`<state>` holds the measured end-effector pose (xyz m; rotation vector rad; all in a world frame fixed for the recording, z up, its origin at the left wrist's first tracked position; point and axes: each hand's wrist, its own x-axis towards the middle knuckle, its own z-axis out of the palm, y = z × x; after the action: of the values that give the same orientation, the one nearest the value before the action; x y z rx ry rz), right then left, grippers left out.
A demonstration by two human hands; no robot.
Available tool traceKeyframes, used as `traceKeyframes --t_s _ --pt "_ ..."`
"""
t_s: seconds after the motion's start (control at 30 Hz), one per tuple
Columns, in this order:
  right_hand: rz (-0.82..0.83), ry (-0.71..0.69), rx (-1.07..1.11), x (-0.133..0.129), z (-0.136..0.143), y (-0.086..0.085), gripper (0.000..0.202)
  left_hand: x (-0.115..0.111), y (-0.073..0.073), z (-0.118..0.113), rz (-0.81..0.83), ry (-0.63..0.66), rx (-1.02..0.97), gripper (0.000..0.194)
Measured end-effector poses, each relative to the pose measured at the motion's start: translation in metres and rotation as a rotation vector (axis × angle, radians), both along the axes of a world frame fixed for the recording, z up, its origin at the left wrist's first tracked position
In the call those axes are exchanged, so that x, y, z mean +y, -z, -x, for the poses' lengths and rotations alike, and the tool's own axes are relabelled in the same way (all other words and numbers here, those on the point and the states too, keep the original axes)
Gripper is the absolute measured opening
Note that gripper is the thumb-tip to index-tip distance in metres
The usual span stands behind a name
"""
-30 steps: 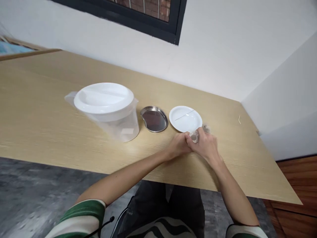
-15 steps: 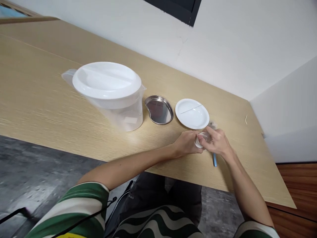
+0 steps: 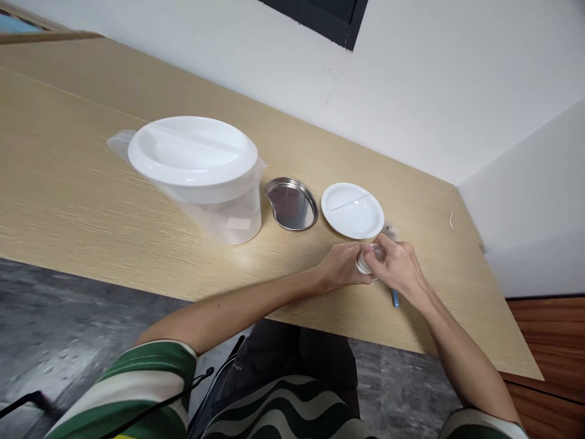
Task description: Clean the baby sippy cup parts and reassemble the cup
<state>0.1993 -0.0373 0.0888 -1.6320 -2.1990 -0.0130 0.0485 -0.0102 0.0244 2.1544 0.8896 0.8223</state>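
Both hands meet over the worktop [image 3: 461, 286], right of ctr. and inside its near edge; forearms cross that edge. L hand [image 3: 340, 266] has its grip closed round a small clear container w/ a whitish rim [image 3: 363, 263]; R hand [image 3: 400, 265] pinches same from the right, thumb near the rim. Container's lower part hidden by fingers.

White plate [image 3: 351, 221] sits just far of the hands, gap v. tight; thin rod [image 3: 350, 202] lies across it. Steel kidney tray [image 3: 294, 208] is just left of plate, rims nearly touching. Big lidded pitcher [image 3: 196, 164] stands left of tray, handle to far left, spout toward tray, only a narrow slot btwn. Wood strip runs btwn these pcs & the near edge, partly taken up by L forearm.

Blue stick-like item [image 3: 395, 297] pokes out nearside of R hand, btwn it & the near edge; rest hidden. Small blurry greyish item [image 3: 390, 230] just past R fingers, by plate's right rim. More room to the right: wood surface runs to the right edge, w/ a small bent pale strip [image 3: 451, 219] near the far R corner. Far edge runs along the white wall [image 3: 411, 97].
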Motion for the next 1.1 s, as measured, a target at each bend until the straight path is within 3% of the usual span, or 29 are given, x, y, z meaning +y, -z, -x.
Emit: traceKeyframes --t_s 0.1,0.2,0.3,0.37,0.43,0.5,0.57,0.7,0.8,0.93,1.1 --pt "-0.026 -0.065 0.001 0.001 -0.004 -0.001 0.031 0.0 0.001 0.0 -0.005 0.002 0.009 0.026" --pt "-0.222 -0.16 0.06 -0.002 -0.017 -0.019 0.031 0.001 0.005 -0.001 -0.001 0.005 -0.01 0.031" --pt "-0.384 -0.063 0.066 -0.006 -0.028 -0.054 0.033 0.002 0.008 0.0 -0.021 0.02 -0.039 0.033" --pt "-0.34 0.016 0.058 -0.003 -0.03 -0.074 0.034 0.002 0.009 0.001 -0.056 0.027 -0.055 0.031" --pt "-0.236 0.058 0.098 0.008 -0.03 -0.081 0.035 0.001 0.01 0.001 -0.091 0.016 -0.072 0.028" --pt "-0.111 0.067 0.175 0.026 -0.029 -0.071 0.037 0.001 0.01 0.001 -0.122 -0.009 -0.091 0.027" --pt "0.005 0.053 0.228 0.048 -0.029 -0.049 0.041 0.001 0.012 0.001 -0.151 -0.031 -0.111 0.029" --pt "0.21 0.085 0.064 0.084 -0.021 0.004 0.038 0.003 0.021 -0.001 -0.212 -0.059 -0.139 0.029" --pt "0.248 0.092 0.022 0.096 -0.013 0.028 0.032 0.005 0.027 -0.002 -0.232 -0.06 -0.166 0.03" --pt "0.26 0.115 0.01 0.1 -0.011 0.027 0.028 0.005 0.023 0.001 -0.197 -0.03 -0.163 0.029" --pt "0.092 0.132 0.104 0.07 -0.018 -0.006 0.033 0.008 0.012 0.006 -0.12 -0.043 -0.138 0.028"
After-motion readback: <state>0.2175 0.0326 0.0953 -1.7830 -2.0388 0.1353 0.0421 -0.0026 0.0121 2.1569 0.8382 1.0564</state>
